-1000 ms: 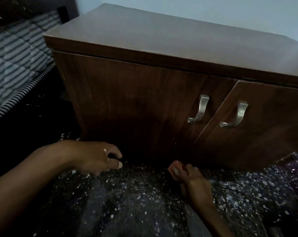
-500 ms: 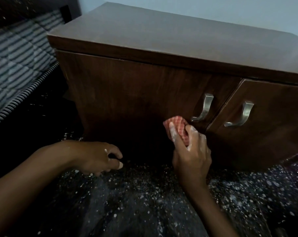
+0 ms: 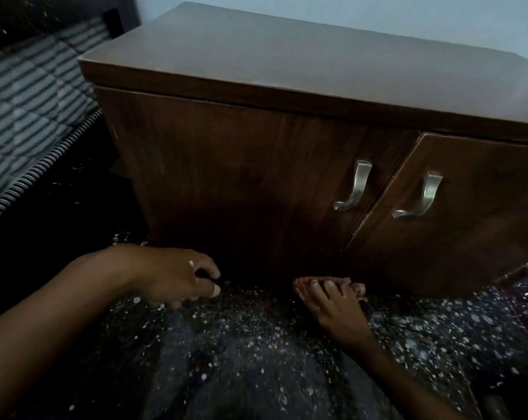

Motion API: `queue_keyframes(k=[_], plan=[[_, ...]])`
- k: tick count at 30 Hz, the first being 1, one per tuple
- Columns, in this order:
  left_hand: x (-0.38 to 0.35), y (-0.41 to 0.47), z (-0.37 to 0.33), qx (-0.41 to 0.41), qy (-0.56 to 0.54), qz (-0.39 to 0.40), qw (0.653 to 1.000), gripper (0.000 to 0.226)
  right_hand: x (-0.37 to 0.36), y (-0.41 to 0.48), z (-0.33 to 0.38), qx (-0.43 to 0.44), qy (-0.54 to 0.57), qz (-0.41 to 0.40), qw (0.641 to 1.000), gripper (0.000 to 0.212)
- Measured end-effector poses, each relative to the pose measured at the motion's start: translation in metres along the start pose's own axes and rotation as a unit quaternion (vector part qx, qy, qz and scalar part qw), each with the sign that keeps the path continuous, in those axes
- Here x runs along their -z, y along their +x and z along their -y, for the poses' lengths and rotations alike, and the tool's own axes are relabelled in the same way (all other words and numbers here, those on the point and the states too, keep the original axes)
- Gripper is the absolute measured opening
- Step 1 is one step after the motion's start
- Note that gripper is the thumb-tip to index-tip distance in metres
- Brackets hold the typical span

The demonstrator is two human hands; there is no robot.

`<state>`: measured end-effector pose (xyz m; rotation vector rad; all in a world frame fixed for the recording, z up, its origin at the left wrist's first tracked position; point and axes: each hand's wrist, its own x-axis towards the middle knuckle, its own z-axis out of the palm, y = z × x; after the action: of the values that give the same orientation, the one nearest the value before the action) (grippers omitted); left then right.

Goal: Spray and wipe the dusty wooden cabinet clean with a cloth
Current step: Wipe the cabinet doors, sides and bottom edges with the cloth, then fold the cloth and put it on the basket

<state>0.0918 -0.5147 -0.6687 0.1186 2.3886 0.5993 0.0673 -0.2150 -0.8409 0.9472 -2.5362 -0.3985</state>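
A dark brown wooden cabinet (image 3: 226, 177) with two doors stands on the floor in front of me. Its top has a dull, greyish film. My right hand (image 3: 335, 307) presses a red checked cloth (image 3: 301, 284) against the bottom edge of the left door, down at floor level. Only the ends of the cloth show past my fingers. My left hand (image 3: 178, 277) rests on the floor by the cabinet's lower left part, fingers curled. I cannot tell whether the dark patch between thumb and forefinger is an object or shadow. No spray bottle is in view.
Two curved metal handles (image 3: 353, 186) (image 3: 420, 197) stick out where the doors meet. The right door stands slightly ajar. A striped mattress (image 3: 23, 101) lies to the left. The dark floor (image 3: 256, 359) is speckled with white. A pale wall is behind.
My right hand with the cloth went up the left door to near the handles, then came back down to the door's bottom edge. My left hand stayed put on the floor.
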Motion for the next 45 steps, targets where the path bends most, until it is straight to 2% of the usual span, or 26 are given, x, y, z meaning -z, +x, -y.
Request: queue_keyframes(k=[2,5,8,10,11,12,14,16,17,18,20,22,23,24,25,26,27,29,30,31,32,35,37,39,41,45], plan=[[-0.001,0.000,-0.007,-0.006,0.016,0.005,1.000,0.039,-0.010,-0.013,-0.002,0.008,-0.032,0.037,0.999,0.047],[-0.002,0.000,-0.020,-0.015,0.037,0.021,0.999,0.042,0.003,-0.026,-0.002,-0.066,0.011,0.120,0.991,0.045],[-0.001,0.000,-0.039,-0.004,0.000,0.078,0.997,0.043,0.029,-0.033,-0.009,-0.149,0.071,0.091,0.982,0.037],[-0.002,-0.001,-0.053,-0.009,-0.042,0.107,0.993,0.043,0.047,-0.038,-0.013,-0.251,0.186,0.020,0.950,0.053],[-0.004,0.001,-0.061,-0.023,-0.057,0.108,0.992,0.043,0.062,-0.040,-0.016,-0.314,0.306,-0.017,0.898,0.064],[-0.007,0.003,-0.069,-0.038,-0.074,0.102,0.991,0.042,0.077,-0.038,-0.018,-0.380,0.454,-0.057,0.804,0.069],[-0.017,0.007,-0.088,-0.062,-0.111,0.084,0.988,0.043,0.110,-0.033,-0.019,-0.465,0.676,-0.127,0.557,0.070],[-0.026,0.011,-0.108,-0.087,-0.153,0.069,0.982,0.051,0.134,-0.031,-0.020,-0.484,0.778,-0.154,0.370,0.063],[-0.030,0.011,-0.118,-0.101,-0.179,0.066,0.976,0.055,0.143,-0.030,-0.021,-0.475,0.812,-0.168,0.295,0.056],[-0.033,0.012,-0.128,-0.120,-0.205,0.068,0.969,0.057,0.153,-0.029,-0.022,-0.467,0.833,-0.181,0.235,0.050],[-0.039,0.014,-0.143,-0.170,-0.248,0.065,0.951,0.051,0.163,-0.027,-0.022,-0.469,0.851,-0.176,0.156,0.047],[-0.043,0.018,-0.152,-0.201,-0.287,0.030,0.936,0.037,0.168,-0.023,-0.022,-0.478,0.858,-0.159,0.097,0.073],[-0.045,0.022,-0.157,-0.204,-0.306,0.005,0.930,0.034,0.171,-0.020,-0.023,-0.486,0.854,-0.162,0.091,0.085],[-0.047,0.025,-0.159,-0.204,-0.318,-0.018,0.926,0.034,0.174,-0.017,-0.023,-0.496,0.845,-0.168,0.107,0.083],[-0.050,0.028,-0.162,-0.207,-0.322,-0.032,0.923,0.035,0.177,-0.015,-0.024,-0.509,0.830,-0.182,0.140,0.066],[-0.052,0.029,-0.165,-0.218,-0.319,-0.037,0.922,0.037,0.181,-0.015,-0.026,-0.524,0.807,-0.200,0.185,0.041],[-0.054,0.029,-0.168,-0.231,-0.310,-0.035,0.922,0.037,0.188,-0.014,-0.027,-0.538,0.780,-0.205,0.244,0.022],[-0.056,0.028,-0.173,-0.259,-0.295,-0.017,0.919,0.034,0.200,-0.017,-0.036,-0.547,0.728,-0.195,0.365,0.015],[-0.056,0.030,-0.174,-0.271,-0.298,-0.010,0.915,0.032,0.206,-0.020,-0.042,-0.532,0.718,-0.186,0.407,0.014],[-0.056,0.032,-0.174,-0.274,-0.309,-0.003,0.911,0.031,0.213,-0.023,-0.049,-0.523,0.713,-0.181,0.430,0.013],[-0.055,0.032,-0.174,-0.269,-0.321,0.007,0.908,0.028,0.217,-0.026,-0.057,-0.522,0.710,-0.175,0.439,0.013],[-0.051,0.026,-0.177,-0.262,-0.342,0.043,0.901,0.021,0.222,-0.035,-0.079,-0.538,0.702,-0.160,0.439,0.009],[-0.053,0.022,-0.179,-0.270,-0.365,0.082,0.887,0.030,0.226,-0.036,-0.085,-0.527,0.698,-0.153,0.461,0.009],[-0.056,0.020,-0.182,-0.264,-0.383,0.093,0.880,0.032,0.229,-0.033,-0.086,-0.506,0.686,-0.135,0.506,0.010],[-0.058,0.024,-0.184,-0.262,-0.365,0.055,0.892,0.014,0.233,-0.029,-0.087,-0.490,0.659,-0.126,0.557,0.013],[-0.057,0.030,-0.181,-0.237,-0.303,0.049,0.922,0.018,0.237,-0.024,-0.098,-0.472,0.573,-0.154,0.652,0.019]])
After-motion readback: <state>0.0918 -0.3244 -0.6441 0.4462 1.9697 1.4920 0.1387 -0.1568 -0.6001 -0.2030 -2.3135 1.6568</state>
